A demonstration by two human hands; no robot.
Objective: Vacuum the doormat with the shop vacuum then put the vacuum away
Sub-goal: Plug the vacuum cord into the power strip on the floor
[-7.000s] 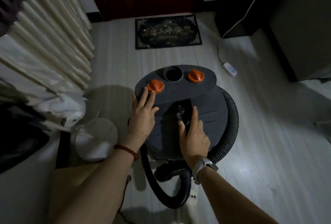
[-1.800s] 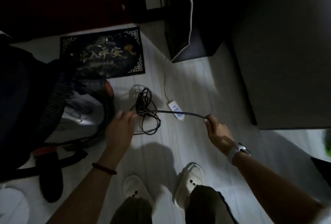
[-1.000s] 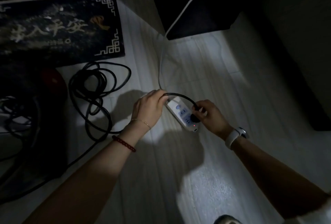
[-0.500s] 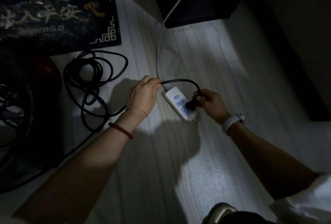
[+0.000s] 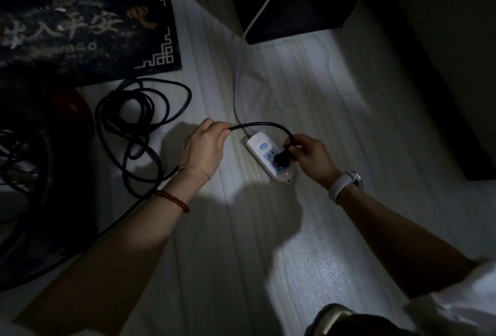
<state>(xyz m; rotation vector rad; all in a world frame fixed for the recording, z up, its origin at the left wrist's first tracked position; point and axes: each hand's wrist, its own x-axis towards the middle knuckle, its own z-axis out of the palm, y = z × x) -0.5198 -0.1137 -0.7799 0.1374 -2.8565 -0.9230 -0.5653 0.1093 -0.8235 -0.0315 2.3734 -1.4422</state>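
The dark doormat (image 5: 80,24) with pale characters lies on the floor at the upper left. Only a dark bulk with a red part shows of the shop vacuum (image 5: 40,126) at the left edge. Its black power cord (image 5: 139,120) lies in loose loops on the floor. My left hand (image 5: 204,147) grips the cord a little before its end. My right hand (image 5: 308,155) pinches the black plug (image 5: 281,159), which sits at a socket of the white power strip (image 5: 268,158). A small red light glows on the strip.
The strip's white cable (image 5: 239,78) runs up past a dark cabinet (image 5: 290,0) at the top. A dark piece of furniture (image 5: 456,53) fills the right side. The pale plank floor (image 5: 241,255) is dimly lit, with my shadow across it.
My right hand has brought the plug down onto the power strip's socket. The left hand keeps hold of the cord beside the strip. The view has barely shifted.
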